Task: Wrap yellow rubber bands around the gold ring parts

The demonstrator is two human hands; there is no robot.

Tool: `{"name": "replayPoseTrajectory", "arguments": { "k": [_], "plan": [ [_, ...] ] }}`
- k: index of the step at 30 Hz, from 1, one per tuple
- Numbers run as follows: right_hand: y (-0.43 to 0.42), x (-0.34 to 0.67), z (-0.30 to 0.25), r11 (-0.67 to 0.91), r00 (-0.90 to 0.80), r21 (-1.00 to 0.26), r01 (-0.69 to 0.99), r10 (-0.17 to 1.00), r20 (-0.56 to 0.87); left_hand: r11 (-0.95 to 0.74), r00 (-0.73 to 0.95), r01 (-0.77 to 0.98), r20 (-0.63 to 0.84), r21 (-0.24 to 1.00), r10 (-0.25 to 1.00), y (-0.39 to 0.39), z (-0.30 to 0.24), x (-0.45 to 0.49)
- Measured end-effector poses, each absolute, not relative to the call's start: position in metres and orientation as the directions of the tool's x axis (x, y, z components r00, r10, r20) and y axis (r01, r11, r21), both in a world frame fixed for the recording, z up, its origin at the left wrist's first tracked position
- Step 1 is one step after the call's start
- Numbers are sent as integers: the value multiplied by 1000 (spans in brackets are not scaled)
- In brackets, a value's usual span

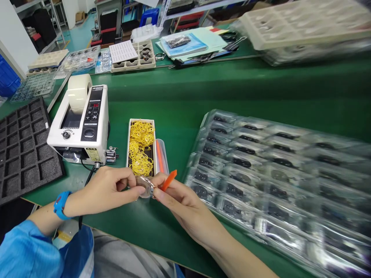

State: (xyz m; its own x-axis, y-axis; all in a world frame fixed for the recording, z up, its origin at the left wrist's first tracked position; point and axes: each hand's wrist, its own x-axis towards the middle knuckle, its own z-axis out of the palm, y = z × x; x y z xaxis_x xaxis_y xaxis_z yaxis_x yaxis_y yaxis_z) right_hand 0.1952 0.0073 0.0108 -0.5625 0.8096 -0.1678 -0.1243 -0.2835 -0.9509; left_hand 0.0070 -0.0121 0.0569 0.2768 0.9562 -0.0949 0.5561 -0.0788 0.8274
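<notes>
A round, shiny metal watch case (145, 185) is held up between both hands, just in front of the box of yellow rings. Thumb and bent fingers of my left hand (117, 185) pinch its left side. My right hand (174, 193) grips the opposite edge and also has a flat orange plastic stick (169, 180) between its fingers, pointed end up. Fingers cover much of the case. Thin yellow rings (141, 148) fill the small white box (128, 143). Beside it lies a clear tray (164, 154) with orange strips inside.
A white tape dispenser (100, 112) stands left, with a small metal counter (111, 155) at its side. A black foam tray (43, 154) lies far left. Clear plastic trays (199, 143) with dark parts cover the right. Papers (199, 42) and a beige tray (304, 23) sit at the back.
</notes>
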Motion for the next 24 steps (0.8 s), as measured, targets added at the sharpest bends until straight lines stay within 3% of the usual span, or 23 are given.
{"name": "replayPoseTrajectory", "arguments": {
  "k": [6,11,15,24],
  "plan": [
    [9,196,8,-240,-483,-963,-126,862,-152,-285,133,778,296,560,946,-11,50,7],
    [6,196,7,-236,-481,-966,-108,863,-157,-590,203,568,596,574,777,-8,48,3],
    [3,192,9,-293,-522,-945,-146,834,-178,-623,309,430,542,654,782,-8,38,8],
    [0,183,1,-473,-638,-848,-238,734,-231,-454,460,243,310,857,832,0,27,7]
  ]
}}
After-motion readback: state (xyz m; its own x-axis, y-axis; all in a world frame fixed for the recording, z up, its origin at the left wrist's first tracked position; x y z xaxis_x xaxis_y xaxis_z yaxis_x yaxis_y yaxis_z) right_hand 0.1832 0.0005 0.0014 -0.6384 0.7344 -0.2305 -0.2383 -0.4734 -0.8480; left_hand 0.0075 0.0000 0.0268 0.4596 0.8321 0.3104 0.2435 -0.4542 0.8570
